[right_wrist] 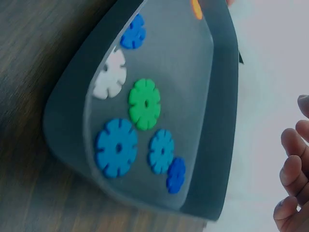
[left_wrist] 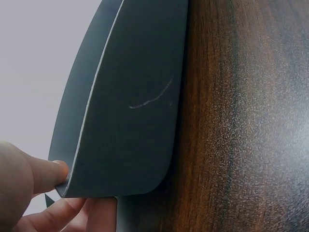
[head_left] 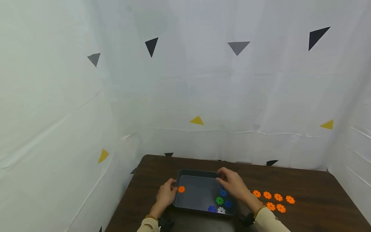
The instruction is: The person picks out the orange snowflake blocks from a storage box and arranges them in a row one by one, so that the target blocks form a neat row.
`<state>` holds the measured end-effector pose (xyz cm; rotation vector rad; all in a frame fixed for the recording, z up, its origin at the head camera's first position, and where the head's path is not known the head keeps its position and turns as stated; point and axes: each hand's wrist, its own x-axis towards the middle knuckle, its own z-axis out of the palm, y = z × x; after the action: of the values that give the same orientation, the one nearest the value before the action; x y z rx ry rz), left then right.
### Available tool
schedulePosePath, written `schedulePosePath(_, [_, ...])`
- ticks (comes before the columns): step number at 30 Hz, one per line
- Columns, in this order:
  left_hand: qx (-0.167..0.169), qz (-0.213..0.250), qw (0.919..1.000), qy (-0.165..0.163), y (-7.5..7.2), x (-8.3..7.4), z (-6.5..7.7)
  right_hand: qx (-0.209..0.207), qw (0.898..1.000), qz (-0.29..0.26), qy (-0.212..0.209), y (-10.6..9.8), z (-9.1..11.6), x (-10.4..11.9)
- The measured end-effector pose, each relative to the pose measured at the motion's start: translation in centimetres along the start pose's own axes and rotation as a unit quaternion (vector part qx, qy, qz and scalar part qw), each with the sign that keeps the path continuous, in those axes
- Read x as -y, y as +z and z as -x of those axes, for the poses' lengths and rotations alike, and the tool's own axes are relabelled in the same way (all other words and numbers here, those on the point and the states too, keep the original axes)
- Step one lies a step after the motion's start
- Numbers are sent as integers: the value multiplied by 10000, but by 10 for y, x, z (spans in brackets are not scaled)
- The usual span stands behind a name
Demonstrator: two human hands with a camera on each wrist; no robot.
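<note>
My left hand (head_left: 166,194) pinches the left wall of a dark grey rectangular tray (head_left: 197,187); the left wrist view has the thumb (left_wrist: 50,175) on the wall's inner side and fingers outside. Over the tray's far right corner hovers my right hand (head_left: 233,184), its fingers loosely bent with nothing between them. Inside the tray lie an orange notched plastic disc (head_left: 181,189) near the left hand, plus a green disc (head_left: 220,200), a white disc (right_wrist: 111,75) and several blue discs (right_wrist: 116,148) toward the right. In the head view, the right hand partly hides that corner.
Orange notched discs (head_left: 278,197) lie in rows on the dark wooden table (head_left: 313,193), right of the tray. White sheeting (head_left: 203,90) with black, grey and yellow triangles hangs behind the table and along its sides.
</note>
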<state>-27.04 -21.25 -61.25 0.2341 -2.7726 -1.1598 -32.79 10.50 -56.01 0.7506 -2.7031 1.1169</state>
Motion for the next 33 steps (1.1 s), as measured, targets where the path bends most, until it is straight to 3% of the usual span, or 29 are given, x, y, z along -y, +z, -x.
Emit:
schedulePosePath(9, [-20, 0, 10000, 54, 3, -8, 1, 224, 9991, -152, -324, 15, -9, 10])
schedulePosePath(18, [-14, 22, 10000, 4, 2, -10, 4, 669, 9974, -60, -272, 45, -28, 25])
schedulePosePath(25, [39, 48, 10000, -39, 3, -4, 6, 849, 9955, -91, -422, 73, -30, 30])
schedulePosePath(33, [95, 183, 9997, 91, 6, -3, 7, 1083, 9932, -293, -326, 90, -31, 41])
